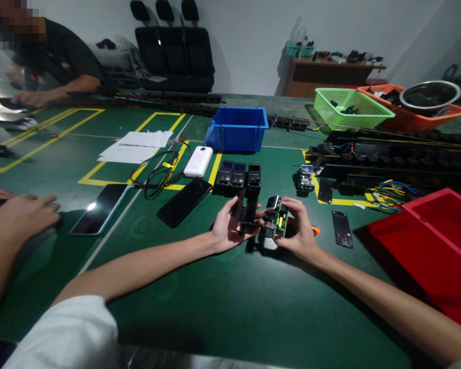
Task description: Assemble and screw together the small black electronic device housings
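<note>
My left hand (229, 225) is closed on a black plastic housing (248, 211), its hollow side showing. Just to the right, my right hand (301, 231) grips a green circuit board (279, 221) with parts mounted on it. Board and housing are held close side by side; whether they touch I cannot tell. Beyond my left hand stand several black modules (238, 175) in a row. Under the board, a pale grey object (270, 243) is partly hidden. An orange-tipped item (315, 230) shows behind my right hand.
A blue bin (238, 130) stands behind the modules. To the left lie a black phone (184, 202), a white power bank (198, 162), cables and another phone (100, 209). At right are a red bin (430, 251), a black cover (342, 229) and another board (306, 179). Other people's hands (21, 220) are at left.
</note>
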Tool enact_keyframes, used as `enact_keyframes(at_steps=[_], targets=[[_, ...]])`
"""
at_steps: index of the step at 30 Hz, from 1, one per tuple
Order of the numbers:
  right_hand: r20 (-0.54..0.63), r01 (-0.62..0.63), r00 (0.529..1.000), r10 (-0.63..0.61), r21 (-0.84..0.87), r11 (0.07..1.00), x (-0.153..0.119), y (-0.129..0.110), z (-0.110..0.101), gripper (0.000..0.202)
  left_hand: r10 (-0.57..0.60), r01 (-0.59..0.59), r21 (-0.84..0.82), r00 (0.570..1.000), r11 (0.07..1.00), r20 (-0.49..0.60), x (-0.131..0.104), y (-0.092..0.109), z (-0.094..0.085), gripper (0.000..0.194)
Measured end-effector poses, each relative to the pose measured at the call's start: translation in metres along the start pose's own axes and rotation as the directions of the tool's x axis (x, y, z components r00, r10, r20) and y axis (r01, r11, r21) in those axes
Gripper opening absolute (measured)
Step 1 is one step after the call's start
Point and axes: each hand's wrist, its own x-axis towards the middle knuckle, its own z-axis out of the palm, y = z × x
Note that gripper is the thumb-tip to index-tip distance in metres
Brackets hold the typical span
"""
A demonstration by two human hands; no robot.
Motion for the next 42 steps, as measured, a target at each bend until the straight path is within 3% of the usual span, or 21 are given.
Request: enact_keyframes(at_steps=[42], targets=[[-0.024, 0.006, 1.000, -0.007, -0.033, 0.999, 0.0002, -0.0039, -0.0012, 0.073, 0.014, -0.014, -0.004, 1.000, 1.000, 0.018, -0.0008, 0.0001, -0.0003, 0.052]])
